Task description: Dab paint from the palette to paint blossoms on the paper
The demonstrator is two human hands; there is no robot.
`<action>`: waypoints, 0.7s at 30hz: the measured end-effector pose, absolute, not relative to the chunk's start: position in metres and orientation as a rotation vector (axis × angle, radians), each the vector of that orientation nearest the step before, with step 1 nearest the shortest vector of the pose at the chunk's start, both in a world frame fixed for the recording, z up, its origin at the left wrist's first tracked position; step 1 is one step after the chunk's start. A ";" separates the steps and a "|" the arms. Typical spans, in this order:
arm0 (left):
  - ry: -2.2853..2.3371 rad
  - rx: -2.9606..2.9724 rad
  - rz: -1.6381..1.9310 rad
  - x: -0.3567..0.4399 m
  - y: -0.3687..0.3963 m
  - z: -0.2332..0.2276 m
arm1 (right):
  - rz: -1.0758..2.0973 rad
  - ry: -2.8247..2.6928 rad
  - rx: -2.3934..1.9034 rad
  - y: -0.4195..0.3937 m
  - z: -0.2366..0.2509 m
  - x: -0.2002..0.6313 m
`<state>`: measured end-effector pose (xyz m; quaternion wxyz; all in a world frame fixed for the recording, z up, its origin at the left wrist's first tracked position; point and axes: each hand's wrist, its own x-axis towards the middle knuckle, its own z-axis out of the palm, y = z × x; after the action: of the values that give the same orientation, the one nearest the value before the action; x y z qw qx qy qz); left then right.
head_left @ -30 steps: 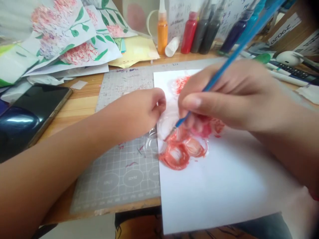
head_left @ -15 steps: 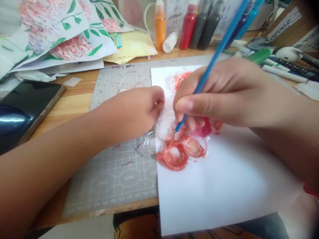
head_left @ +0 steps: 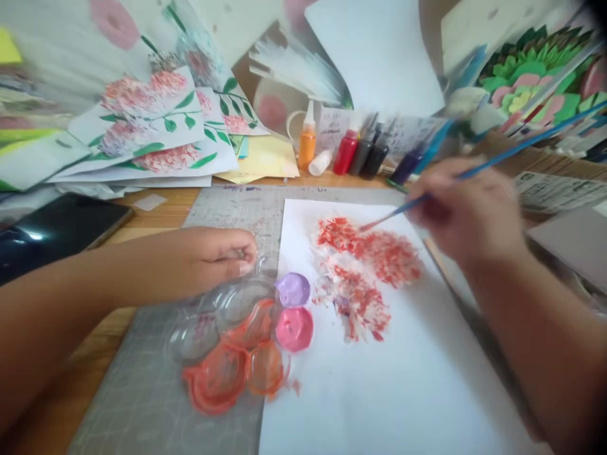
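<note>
Since the previous frame, the palette (head_left: pixel 249 357) and left hand (head_left: pixel 222 256) have shifted left, and the right hand (head_left: pixel 467 212) has moved up and right. Right-hand fingers are closed on the paintbrush (head_left: pixel 531 140), its handle slanting up and right, its tip at the red blooms (head_left: pixel 363 246) on the paper (head_left: pixel 379 392); tip contact cannot be confirmed. Left-hand thumb and forefinger are pinched together on the palette's far edge, the clear plastic hard to distinguish. Palette overlaps mat (head_left: pixel 137 385) and paper. Right-hand fingers are blurred; both forearms are cut off.
</note>
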<state>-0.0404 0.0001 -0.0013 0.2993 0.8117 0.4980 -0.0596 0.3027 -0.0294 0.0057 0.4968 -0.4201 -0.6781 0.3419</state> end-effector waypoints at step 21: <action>1.413 2.141 -0.232 -0.039 -0.001 -0.004 | 0.845 -1.736 -1.189 -0.025 -0.006 0.276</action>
<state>-0.0387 -0.0009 -0.0041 0.2794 0.7981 0.5268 -0.0865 0.2759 -0.0247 -0.0057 0.4233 -0.4751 -0.6937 0.3375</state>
